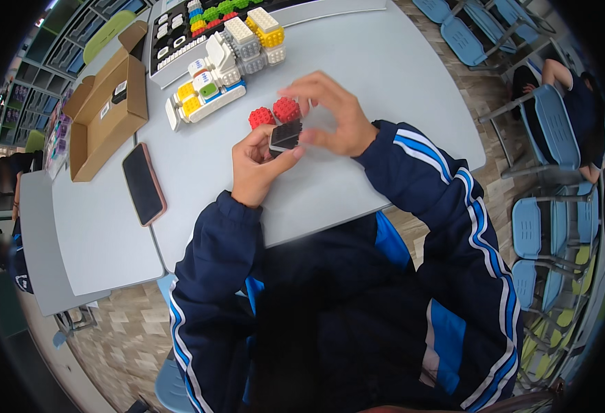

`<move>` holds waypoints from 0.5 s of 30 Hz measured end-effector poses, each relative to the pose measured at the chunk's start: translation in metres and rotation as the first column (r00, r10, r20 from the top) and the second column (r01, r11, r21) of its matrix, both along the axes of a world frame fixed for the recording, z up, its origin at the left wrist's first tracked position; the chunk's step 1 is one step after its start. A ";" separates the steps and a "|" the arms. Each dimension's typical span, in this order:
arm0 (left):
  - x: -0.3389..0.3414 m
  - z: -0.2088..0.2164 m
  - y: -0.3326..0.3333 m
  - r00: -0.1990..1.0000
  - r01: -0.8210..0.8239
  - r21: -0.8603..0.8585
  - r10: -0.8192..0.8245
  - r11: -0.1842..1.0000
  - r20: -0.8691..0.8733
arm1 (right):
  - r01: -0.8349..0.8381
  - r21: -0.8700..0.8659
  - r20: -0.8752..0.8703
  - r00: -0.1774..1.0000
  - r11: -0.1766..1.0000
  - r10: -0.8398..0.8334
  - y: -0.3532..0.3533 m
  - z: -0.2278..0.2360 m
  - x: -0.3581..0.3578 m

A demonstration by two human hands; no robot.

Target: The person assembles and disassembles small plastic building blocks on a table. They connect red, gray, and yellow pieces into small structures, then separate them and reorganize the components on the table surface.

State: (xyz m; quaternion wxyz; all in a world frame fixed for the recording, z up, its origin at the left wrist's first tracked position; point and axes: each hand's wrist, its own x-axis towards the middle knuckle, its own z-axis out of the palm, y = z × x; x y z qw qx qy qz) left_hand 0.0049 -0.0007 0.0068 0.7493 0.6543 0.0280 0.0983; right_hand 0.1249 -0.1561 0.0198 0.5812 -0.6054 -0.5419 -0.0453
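The left hand pinches a dark block between thumb and fingers, leaving its upper face bare, seemingly for access; the right hand arches just beside it, thumb and fingers spread, contact with the block impossible to tell; two red studded pieces sit just beyond the grip, apparently for easy reach; a phone lies well left, likely out of the way.

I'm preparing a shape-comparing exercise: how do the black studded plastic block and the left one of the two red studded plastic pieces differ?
The black block is boxy; the red piece is roundish. The black block is in the grip of the left hand; the red piece rests on the pale tabletop. Both have studs.
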 end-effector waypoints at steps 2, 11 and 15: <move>0.000 -0.012 0.003 1.000 -0.003 0.087 0.005 0.996 -0.016 | -0.027 -0.126 0.038 0.999 0.992 0.032 -0.001 0.000 -0.011; -0.002 -0.011 -0.003 0.997 0.072 0.134 -0.068 0.988 -0.029 | 0.021 -0.191 0.137 0.991 0.981 0.005 0.006 -0.024 -0.013; -0.001 -0.020 0.005 0.991 0.133 0.155 -0.133 0.979 -0.011 | 0.019 -0.171 0.125 0.992 0.985 0.003 0.006 -0.012 -0.018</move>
